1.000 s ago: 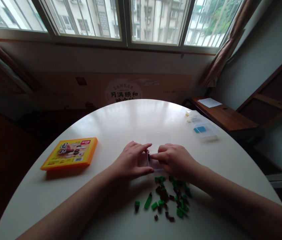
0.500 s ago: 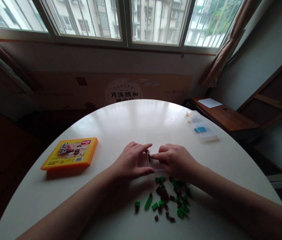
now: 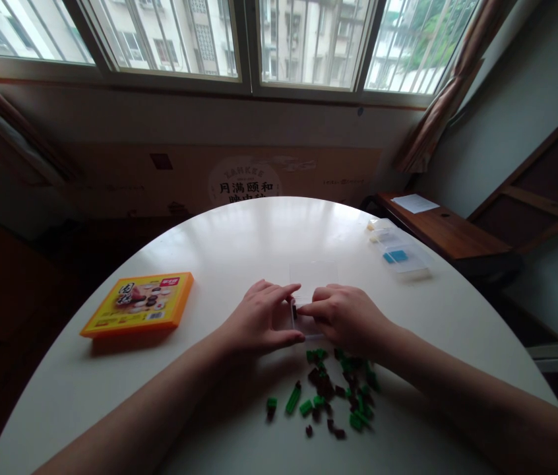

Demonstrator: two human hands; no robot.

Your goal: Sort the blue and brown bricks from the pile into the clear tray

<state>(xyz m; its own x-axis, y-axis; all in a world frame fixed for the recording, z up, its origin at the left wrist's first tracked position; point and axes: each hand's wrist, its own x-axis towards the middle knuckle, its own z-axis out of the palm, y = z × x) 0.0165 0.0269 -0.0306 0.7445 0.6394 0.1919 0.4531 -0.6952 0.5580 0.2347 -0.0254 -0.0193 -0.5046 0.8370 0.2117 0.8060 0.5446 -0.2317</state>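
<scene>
My left hand (image 3: 268,315) is curved round the left side of a small clear plastic box (image 3: 316,336), thumb at its front corner and fingertips at its back corner. Inside, against the left wall, stands a small dark building brick (image 3: 294,312). My right hand (image 3: 344,315) comes in over the box with the index finger stretched out, its tip pressed to that brick; the other fingers are curled. The box's clear lid (image 3: 313,271) lies folded back on the far side. Just in front of the box, green bricks (image 3: 293,398) and brown bricks (image 3: 325,386) are scattered loosely.
On the left of the round white table (image 3: 239,237) lies a yellow-orange game box (image 3: 138,303). Clear containers (image 3: 410,264) with a blue piece (image 3: 395,256) and pale pieces stand at the right back. A wooden desk (image 3: 450,227) with paper stands beyond the table's edge.
Both hands keep nearly the same pose at the clear box, and the dark brick stays at its left wall. The picture has shifted only very slightly.
</scene>
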